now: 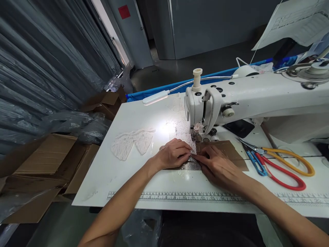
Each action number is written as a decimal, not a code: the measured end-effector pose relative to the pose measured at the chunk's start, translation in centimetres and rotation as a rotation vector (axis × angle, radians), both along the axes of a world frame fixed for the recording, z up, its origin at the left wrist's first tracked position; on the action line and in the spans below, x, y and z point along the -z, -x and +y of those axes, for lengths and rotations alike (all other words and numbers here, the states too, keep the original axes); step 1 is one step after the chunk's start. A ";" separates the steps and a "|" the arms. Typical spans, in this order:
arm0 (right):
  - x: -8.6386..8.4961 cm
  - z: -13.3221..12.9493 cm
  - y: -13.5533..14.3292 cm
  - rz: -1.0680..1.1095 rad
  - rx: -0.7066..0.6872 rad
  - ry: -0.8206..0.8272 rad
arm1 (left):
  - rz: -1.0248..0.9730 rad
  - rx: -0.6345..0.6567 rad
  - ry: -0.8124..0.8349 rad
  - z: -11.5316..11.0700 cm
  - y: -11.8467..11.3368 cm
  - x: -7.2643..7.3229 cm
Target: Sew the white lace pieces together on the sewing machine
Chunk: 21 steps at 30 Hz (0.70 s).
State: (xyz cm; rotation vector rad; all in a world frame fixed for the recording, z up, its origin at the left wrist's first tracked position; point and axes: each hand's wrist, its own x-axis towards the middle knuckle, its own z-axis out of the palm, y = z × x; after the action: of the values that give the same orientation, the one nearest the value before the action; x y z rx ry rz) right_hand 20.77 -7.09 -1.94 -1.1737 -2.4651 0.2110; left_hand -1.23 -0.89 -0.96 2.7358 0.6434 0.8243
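White lace fabric (182, 126) runs from the back of the table to the needle area of a white sewing machine (199, 109). At its near end my left hand (175, 153) pinches the lace between thumb and fingers. My right hand (216, 163) lies just to the right, its fingertips closed on the same lace edge, close to the left fingertips. Under the right hand is a brown sheet (231, 154) beside the presser foot. To the left, a separate white lace piece (133, 140) with two fan-shaped parts lies flat.
Scissors with red and yellow handles (285, 168) and blue thread snips (257, 163) lie right of my hands. A lamp on a bendy arm (156, 97) lights the table. A printed ruler (192, 197) follows the front edge. Cardboard boxes (46, 154) stand left of the table.
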 end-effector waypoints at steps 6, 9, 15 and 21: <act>0.5 -1.1 -0.1 -0.027 0.015 -0.030 | 0.109 0.020 -0.059 -0.1 -0.1 0.6; 0.1 -0.6 -0.4 0.002 0.003 0.011 | 0.139 0.006 -0.088 -0.1 0.0 0.7; -1.5 3.7 -2.1 0.075 -0.011 0.185 | 0.176 0.038 -0.206 -0.1 0.0 0.3; 0.7 4.8 -2.8 -0.017 0.063 0.099 | 0.185 0.051 -0.350 -0.1 0.0 -0.1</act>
State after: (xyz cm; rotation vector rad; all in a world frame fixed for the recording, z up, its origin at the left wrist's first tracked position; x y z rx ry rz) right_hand 23.53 -2.33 -2.63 -1.2967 -2.4534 0.3093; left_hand -1.20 -0.99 -0.84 3.1592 0.4992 0.7375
